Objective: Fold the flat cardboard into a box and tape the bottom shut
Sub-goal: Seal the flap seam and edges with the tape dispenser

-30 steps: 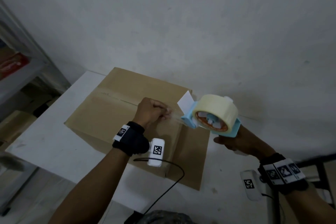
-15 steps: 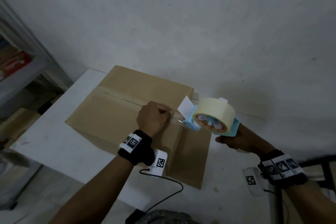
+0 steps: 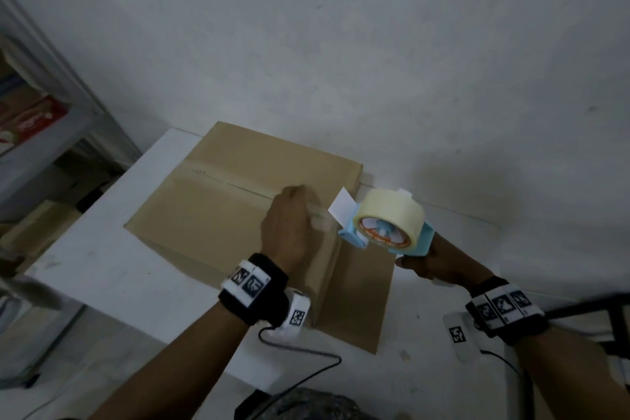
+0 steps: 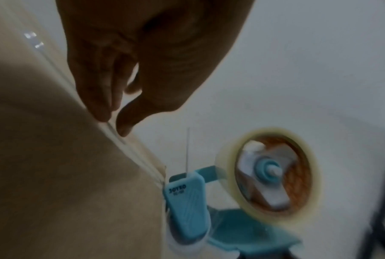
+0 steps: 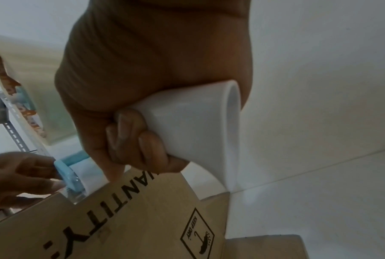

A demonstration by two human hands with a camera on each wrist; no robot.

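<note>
A brown cardboard box (image 3: pixel 218 215) stands on the white table (image 3: pixel 102 266) with its flaps closed upward. Clear tape runs along the centre seam. My left hand (image 3: pixel 305 204) presses its fingertips (image 4: pixel 103 113) down on the tape at the seam, near the box's right edge. My right hand (image 3: pixel 429 262) grips the white handle (image 5: pixel 198 122) of a light blue tape dispenser (image 3: pixel 388 228). The dispenser's roll (image 4: pixel 267 173) hangs just past that edge, and its blue head (image 4: pixel 187 198) sits against the box corner. The box side (image 5: pixel 142 219) bears black print.
A grey metal shelf (image 3: pixel 41 119) with packages stands at the left, beside the table. A plain wall rises right behind the box. A black cable (image 3: pixel 306 358) trails off the table's front edge. A dark frame (image 3: pixel 596 310) sits at the far right.
My left hand has slid slightly along the seam toward the dispenser, its forearm swinging right. The right hand keeps the dispenser at the box's right edge.
</note>
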